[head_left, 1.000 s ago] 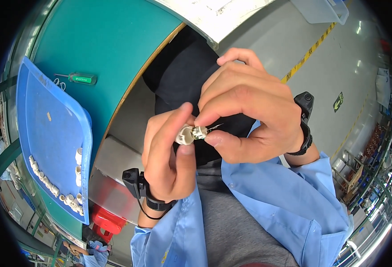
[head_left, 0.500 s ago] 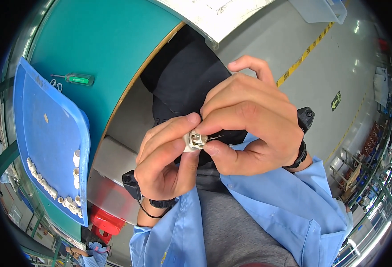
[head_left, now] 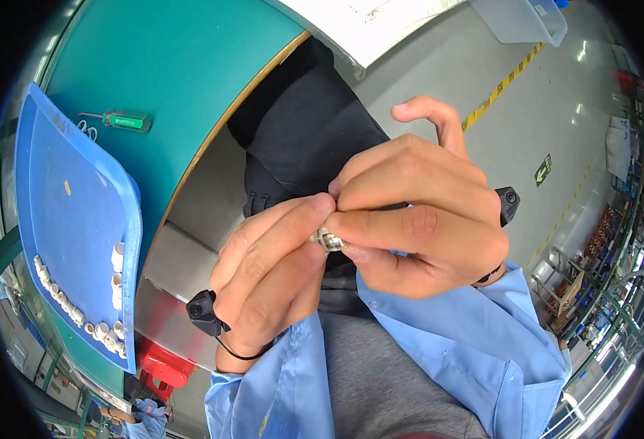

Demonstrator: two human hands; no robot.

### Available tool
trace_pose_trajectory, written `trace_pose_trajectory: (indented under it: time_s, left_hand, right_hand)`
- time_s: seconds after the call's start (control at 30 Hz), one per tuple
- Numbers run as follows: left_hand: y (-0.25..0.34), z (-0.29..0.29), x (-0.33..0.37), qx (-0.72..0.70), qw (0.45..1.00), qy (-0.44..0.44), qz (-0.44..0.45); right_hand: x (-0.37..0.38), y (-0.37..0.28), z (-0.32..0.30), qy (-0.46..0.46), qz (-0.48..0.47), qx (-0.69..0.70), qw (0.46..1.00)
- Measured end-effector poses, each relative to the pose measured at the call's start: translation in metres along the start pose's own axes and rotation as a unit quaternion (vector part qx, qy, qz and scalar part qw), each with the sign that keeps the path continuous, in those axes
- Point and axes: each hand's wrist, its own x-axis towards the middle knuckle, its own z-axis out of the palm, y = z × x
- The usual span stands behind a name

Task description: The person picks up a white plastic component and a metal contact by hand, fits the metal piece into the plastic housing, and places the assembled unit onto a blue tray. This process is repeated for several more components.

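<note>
The left hand (head_left: pixel 267 271), at 8 o'clock from the small white-and-metal fitting (head_left: pixel 330 240), grips it by the fingertips. The right hand (head_left: pixel 424 227), at 3 o'clock, pinches the same fitting between thumb and forefinger. Fingers cover most of the fitting; its full outline is hidden. At 9 o'clock, a blue tray (head_left: pixel 80 227) bears white cylindrical fittings (head_left: pixel 101 331), partly overlapping. At 10 o'clock lies a green-handled screwdriver (head_left: pixel 128 121); beside it, only the scissors' loops (head_left: pixel 91 133) show clearly.
</note>
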Motion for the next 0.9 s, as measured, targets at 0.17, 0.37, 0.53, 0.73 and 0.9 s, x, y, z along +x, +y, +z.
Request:
trace_pose_trajectory:
  time_s: [0.17, 0.37, 0.53, 0.73, 0.9]
  left_hand:
    - [0.004, -0.001, 0.002, 0.057, 0.998, -0.009, 0.015]
    - [0.01, 0.0, -0.002, 0.089, 0.996, 0.007, -0.011]
    - [0.006, -0.001, -0.001, 0.106, 0.993, 0.012, 0.044]
    - [0.006, -0.003, -0.002, 0.161, 0.985, -0.015, 0.069]
    - [0.005, -0.007, -0.002, 0.166, 0.983, -0.031, 0.074]
  right_hand:
    - [-0.002, 0.0, -0.001, -0.01, 0.015, 0.018, 1.0]
    - [-0.006, -0.006, 0.003, -0.004, 0.067, 0.019, 0.998]
    - [-0.013, -0.005, 0.009, 0.018, 0.047, -0.009, 0.999]
    - [-0.02, -0.012, 0.016, 0.037, 0.042, -0.066, 0.996]
    - [-0.02, -0.012, 0.017, 0.035, 0.048, -0.051, 0.997]
